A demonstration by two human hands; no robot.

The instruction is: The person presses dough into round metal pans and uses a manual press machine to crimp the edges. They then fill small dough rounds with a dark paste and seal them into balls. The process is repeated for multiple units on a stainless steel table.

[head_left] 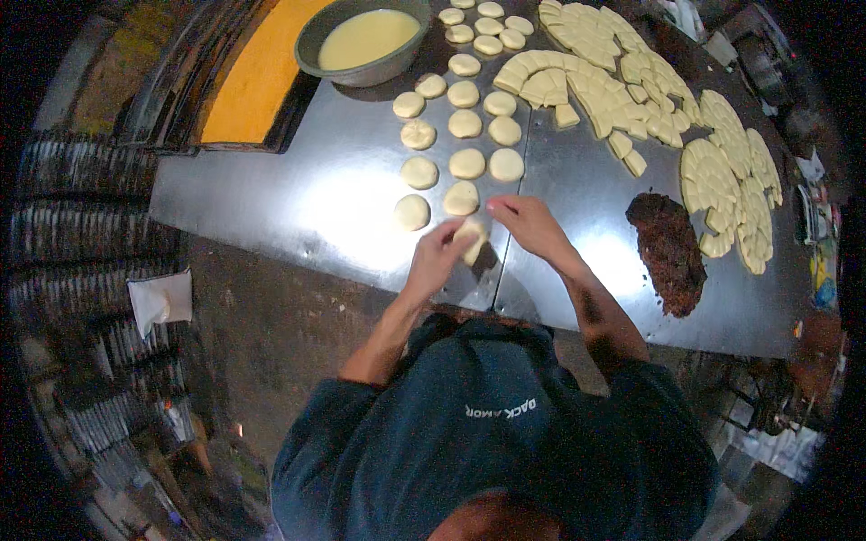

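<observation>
My left hand (437,260) holds a pale piece of dough (472,242) between thumb and fingers, just above the near edge of the metal table (307,239). Slightly blurred, the piece looks soft and uneven. To its right is my right hand (532,227), its fingers drawn together in a pinch; whether anything is in them is hidden. Directly beyond the hands sits a round dough bun (461,198), the nearest of a middle row. Rows of similar flattened buns (467,163) run away toward the far side, with another bun (412,212) at the left.
A dark brown crumbly mound (669,257) lies right of my hands. Cut dough slabs (595,95) and more scored dough (722,180) cover the far right. At the far left stand a grey bowl (311,54) of pale yellow liquid and a tray with an orange-yellow surface (253,77).
</observation>
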